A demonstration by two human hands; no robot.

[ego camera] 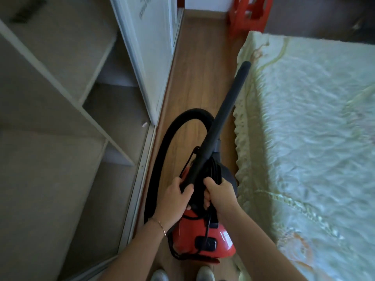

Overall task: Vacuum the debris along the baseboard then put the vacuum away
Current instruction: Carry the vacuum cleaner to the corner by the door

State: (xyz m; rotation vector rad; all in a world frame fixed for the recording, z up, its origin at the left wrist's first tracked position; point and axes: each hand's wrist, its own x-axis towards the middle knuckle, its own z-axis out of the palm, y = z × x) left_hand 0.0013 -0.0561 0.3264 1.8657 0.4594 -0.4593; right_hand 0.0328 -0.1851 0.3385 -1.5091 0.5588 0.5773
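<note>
A red canister vacuum point(205, 238) hangs just above the wooden floor point(192, 78) between a wardrobe and a bed. Its black wand point(225, 118) points up and away, and its black hose point(162, 151) loops out to the left. My left hand point(174, 199) grips the lower end of the wand. My right hand point(218, 192) grips the vacuum's top handle together with a bundle of black cord. A small white scrap point(144, 124) lies on the wardrobe's bottom sill.
An open wardrobe with bare shelves point(60, 98) fills the left side, its white sliding door point(154, 47) pushed back. A bed with a pale green quilted cover point(314, 138) fills the right. Red plastic stools point(249, 13) stand at the far end. My feet point(182, 274) show below.
</note>
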